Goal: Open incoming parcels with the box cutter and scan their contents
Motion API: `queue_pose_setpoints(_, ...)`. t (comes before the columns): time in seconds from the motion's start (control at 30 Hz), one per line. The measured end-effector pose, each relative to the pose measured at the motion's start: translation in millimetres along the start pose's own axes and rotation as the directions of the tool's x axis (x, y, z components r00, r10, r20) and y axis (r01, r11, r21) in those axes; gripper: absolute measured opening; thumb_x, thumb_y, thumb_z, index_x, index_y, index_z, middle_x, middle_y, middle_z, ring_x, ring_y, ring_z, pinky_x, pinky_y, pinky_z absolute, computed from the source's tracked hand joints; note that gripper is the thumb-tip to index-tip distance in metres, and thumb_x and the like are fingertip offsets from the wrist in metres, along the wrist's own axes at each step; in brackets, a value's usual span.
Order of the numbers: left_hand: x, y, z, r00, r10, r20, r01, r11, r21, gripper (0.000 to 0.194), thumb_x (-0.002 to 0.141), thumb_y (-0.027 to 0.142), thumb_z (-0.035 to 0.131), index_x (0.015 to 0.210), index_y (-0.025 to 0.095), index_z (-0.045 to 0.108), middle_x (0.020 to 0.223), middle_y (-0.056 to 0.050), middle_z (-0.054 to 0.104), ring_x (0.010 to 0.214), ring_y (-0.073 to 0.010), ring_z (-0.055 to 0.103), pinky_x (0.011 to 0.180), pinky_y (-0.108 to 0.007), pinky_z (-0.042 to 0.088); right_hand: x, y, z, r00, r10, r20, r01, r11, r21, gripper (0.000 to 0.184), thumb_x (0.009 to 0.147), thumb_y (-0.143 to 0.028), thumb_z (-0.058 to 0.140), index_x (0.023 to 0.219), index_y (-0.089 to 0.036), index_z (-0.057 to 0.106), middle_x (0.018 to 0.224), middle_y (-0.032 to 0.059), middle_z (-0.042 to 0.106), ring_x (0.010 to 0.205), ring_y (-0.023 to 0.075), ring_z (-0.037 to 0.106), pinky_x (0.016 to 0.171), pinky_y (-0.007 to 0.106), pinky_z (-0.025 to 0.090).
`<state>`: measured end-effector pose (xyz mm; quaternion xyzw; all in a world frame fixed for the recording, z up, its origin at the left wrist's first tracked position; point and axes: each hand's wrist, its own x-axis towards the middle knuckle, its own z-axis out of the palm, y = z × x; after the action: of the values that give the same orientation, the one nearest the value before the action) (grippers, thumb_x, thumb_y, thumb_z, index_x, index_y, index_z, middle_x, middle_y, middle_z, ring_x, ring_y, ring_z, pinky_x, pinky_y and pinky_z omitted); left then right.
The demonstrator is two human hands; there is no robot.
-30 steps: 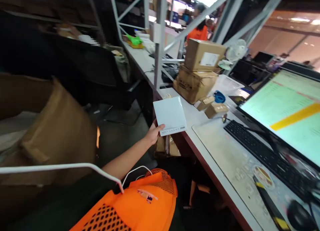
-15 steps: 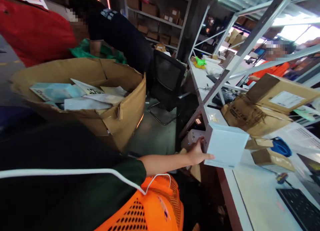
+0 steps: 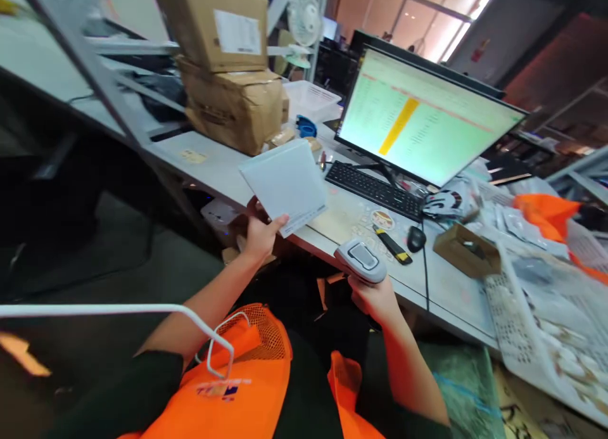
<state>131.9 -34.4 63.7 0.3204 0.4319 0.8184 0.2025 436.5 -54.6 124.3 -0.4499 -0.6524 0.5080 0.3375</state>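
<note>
My left hand (image 3: 261, 236) grips a white box (image 3: 289, 182) by its lower left edge, thumb on the front face and fingers behind. The box is tilted over the front of the desk (image 3: 346, 217); a line of small print runs along its lower edge. In my right hand (image 3: 373, 296) is a grey and white handheld barcode scanner (image 3: 361, 260), fingers wrapped round its handle. The scanner is at the desk's front edge, right of the box and apart from it. A black and yellow utility knife (image 3: 392, 245) lies just beyond the scanner.
A lit monitor (image 3: 427, 116) stands behind a keyboard (image 3: 375, 189) and a mouse (image 3: 416, 239). Stacked cardboard boxes (image 3: 232, 103) are at the back left. To the right are a small open carton (image 3: 467, 250) and a white basket (image 3: 513, 325) of bagged goods. A metal post (image 3: 90, 65) rises at left.
The view has swung right, from the large carton and a co-worker to the desk and monitor. My left hand still holds the white box. My right hand with the scanner has come into view.
</note>
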Motion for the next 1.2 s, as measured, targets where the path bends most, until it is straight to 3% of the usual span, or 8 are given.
queue_pose_setpoints(0.23, 12, -32, -3.2, 0.995, 0.064, 0.070, -0.081, 0.960, 0.268, 0.092, 0.065, 0.054, 0.094, 0.137, 0.024, 0.045, 0.125, -0.010, 0.062, 0.114, -0.0265, 0.066, 0.103, -0.044, 0.056, -10, 5, -39, 0.984, -0.029, -0.174, 0.007, 0.992, -0.125, 0.043, 0.077, -0.039, 0.076, 0.116, -0.020, 0.077, 0.100, 0.0076, 0.080, 0.097, 0.0285, 0.074, 0.091, 0.041, 0.060)
queue_pose_setpoints(0.4, 44, -57, -35.6, 0.997, 0.034, 0.068, -0.065, 0.846, 0.530, 0.108, 0.066, 0.054, 0.089, 0.151, 0.017, 0.034, 0.141, -0.021, 0.055, 0.123, -0.0321, 0.063, 0.105, -0.048, 0.054, -7, 46, -148, 0.791, 0.256, -0.555, -0.401, 0.903, -0.154, 0.058, 0.063, -0.051, 0.084, 0.106, -0.014, 0.072, 0.072, 0.0073, 0.075, 0.060, 0.0260, 0.068, 0.057, 0.037, 0.055)
queue_pose_setpoints(0.53, 57, -73, -48.4, 0.997, 0.053, 0.048, -0.072, 0.730, 0.680, 0.117, 0.066, 0.061, 0.083, 0.157, 0.008, 0.032, 0.155, -0.029, 0.045, 0.143, -0.0398, 0.049, 0.120, -0.052, 0.041, 2, 83, -240, 0.696, 0.338, -0.634, -0.533, 0.835, -0.140, 0.036, 0.069, -0.051, 0.079, 0.085, -0.019, 0.075, 0.080, 0.0144, 0.077, 0.073, 0.0312, 0.073, 0.064, 0.040, 0.056)
queue_pose_setpoints(0.63, 57, -87, -49.0, 0.997, 0.036, 0.073, -0.079, 0.650, 0.756, 0.128, 0.068, 0.070, 0.076, 0.161, -0.002, 0.024, 0.161, -0.036, 0.035, 0.150, -0.0478, 0.040, 0.124, -0.059, 0.035, 2, 94, -270, 0.622, 0.244, -0.744, -0.664, 0.668, -0.336, 0.029, 0.076, -0.049, 0.074, 0.075, -0.020, 0.075, 0.089, 0.0209, 0.077, 0.092, 0.0382, 0.073, 0.081, 0.047, 0.057)
queue_pose_setpoints(0.73, 55, -101, -48.3, 0.995, 0.053, 0.085, -0.100, 0.564, 0.820, 0.135, 0.069, 0.076, 0.069, 0.160, -0.011, 0.020, 0.160, -0.041, 0.032, 0.149, -0.0542, 0.037, 0.123, -0.067, 0.030, 14, 86, -254, 0.597, -0.028, -0.802, -0.724, 0.412, -0.553, 0.042, 0.082, -0.053, 0.067, 0.092, -0.015, 0.080, 0.103, 0.0259, 0.074, 0.104, 0.0426, 0.069, 0.093, 0.054, 0.053)
queue_pose_setpoints(0.83, 54, -109, -49.4, 0.991, 0.099, 0.094, -0.132, 0.518, 0.845, 0.137, 0.071, 0.080, 0.064, 0.158, -0.017, 0.020, 0.158, -0.044, 0.033, 0.147, -0.0563, 0.039, 0.123, -0.068, 0.028, 60, 66, -208, 0.740, -0.196, -0.643, -0.508, 0.464, -0.726, 0.045, 0.092, -0.046, 0.054, 0.108, -0.013, 0.080, 0.111, 0.0210, 0.075, 0.108, 0.0343, 0.068, 0.100, 0.046, 0.052)
queue_pose_setpoints(0.93, 54, -109, -51.3, 0.990, 0.097, 0.100, -0.136, 0.503, 0.854, 0.139, 0.071, 0.082, 0.063, 0.158, -0.018, 0.019, 0.157, -0.044, 0.035, 0.145, -0.0584, 0.040, 0.122, -0.069, 0.029, 135, 47, -163, 0.913, -0.082, -0.400, -0.312, 0.493, -0.812, 0.044, 0.099, -0.041, 0.050, 0.121, -0.015, 0.077, 0.121, 0.0165, 0.075, 0.113, 0.0278, 0.067, 0.104, 0.037, 0.050)
queue_pose_setpoints(1.2, 52, -101, -51.5, 0.993, 0.068, 0.095, -0.117, 0.535, 0.837, 0.137, 0.073, 0.080, 0.068, 0.165, -0.008, 0.017, 0.160, -0.040, 0.034, 0.149, -0.0583, 0.035, 0.123, -0.070, 0.029, 269, 52, -139, 0.932, -0.017, -0.362, -0.323, 0.415, -0.851, 0.045, 0.100, -0.024, 0.047, 0.138, -0.007, 0.066, 0.145, 0.0218, 0.061, 0.135, 0.0315, 0.054, 0.116, 0.040, 0.039)
